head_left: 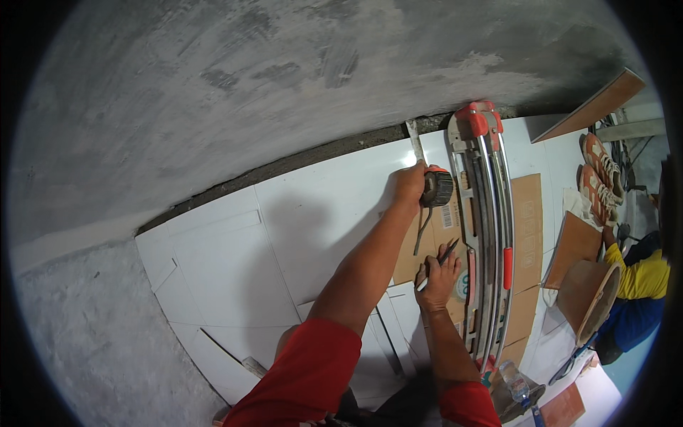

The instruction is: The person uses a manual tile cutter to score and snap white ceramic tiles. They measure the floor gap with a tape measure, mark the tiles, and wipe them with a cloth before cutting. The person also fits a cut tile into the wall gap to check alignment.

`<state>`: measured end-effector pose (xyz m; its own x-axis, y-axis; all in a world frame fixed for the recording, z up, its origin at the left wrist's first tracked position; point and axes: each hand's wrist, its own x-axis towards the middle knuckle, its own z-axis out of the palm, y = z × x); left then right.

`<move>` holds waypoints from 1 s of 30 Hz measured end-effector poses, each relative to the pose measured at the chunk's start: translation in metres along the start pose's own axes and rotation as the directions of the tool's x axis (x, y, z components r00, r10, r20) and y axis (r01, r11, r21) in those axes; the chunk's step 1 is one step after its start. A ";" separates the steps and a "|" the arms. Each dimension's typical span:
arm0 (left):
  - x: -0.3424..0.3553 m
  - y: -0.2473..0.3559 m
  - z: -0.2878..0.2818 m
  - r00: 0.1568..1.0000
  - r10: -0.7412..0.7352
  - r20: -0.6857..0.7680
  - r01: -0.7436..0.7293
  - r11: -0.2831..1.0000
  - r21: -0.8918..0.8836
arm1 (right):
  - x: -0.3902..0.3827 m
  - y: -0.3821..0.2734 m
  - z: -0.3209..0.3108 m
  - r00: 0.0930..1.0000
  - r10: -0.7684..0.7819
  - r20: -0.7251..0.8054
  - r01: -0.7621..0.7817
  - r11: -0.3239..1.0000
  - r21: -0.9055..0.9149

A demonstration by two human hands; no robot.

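My left hand [408, 186] is closed around a black and red tape measure [437, 188]. The tape's pale blade [415, 141] reaches from it over the white floor tiles to the dark gap at the wall's foot, and a dark strap hangs from the case. Closer to me, my right hand [439, 283] grips a slim dark and white pen [448, 250] above a flattened cardboard box [407, 262]. Just to the right of both hands lies a long manual tile cutter [486, 235] with metal rails and red ends, resting on the cardboard.
Bare grey plaster wall [235, 92] runs along the far side. Cut tile strips [388, 331] lie near my knees. At right are brown tile pieces [573, 245], orange shoes [599, 181], a bucket [596, 302], a plastic bottle [514, 381] and another person in a yellow and blue top [644, 277].
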<state>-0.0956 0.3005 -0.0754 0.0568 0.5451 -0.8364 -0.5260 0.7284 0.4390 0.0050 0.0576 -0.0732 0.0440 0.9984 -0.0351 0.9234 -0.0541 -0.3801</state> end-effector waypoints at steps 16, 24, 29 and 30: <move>-0.065 0.015 -0.060 0.924 0.104 0.367 -0.194 0.957 0.216 | 0.000 -0.001 0.000 0.986 -0.115 -0.122 0.120 0.992 0.036; -0.217 0.037 -0.148 0.936 0.074 0.345 -0.295 0.700 0.650 | -0.014 0.013 0.002 0.951 -0.140 -0.275 0.161 0.986 0.054; -0.315 -0.003 -0.225 0.984 0.054 0.172 -0.176 0.498 0.849 | -0.023 0.023 -0.005 0.936 -0.151 -0.317 0.214 0.962 0.172; -0.332 -0.016 -0.236 0.990 0.047 0.134 -0.140 0.458 0.878 | -0.034 0.029 -0.010 0.940 -0.142 -0.309 0.215 0.952 0.216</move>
<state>-0.3062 0.0101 0.1177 0.1451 0.6294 -0.7634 0.4956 0.6216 0.6066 0.0340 0.0222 -0.0742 0.0278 0.9514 0.3067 0.8063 0.1600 -0.5695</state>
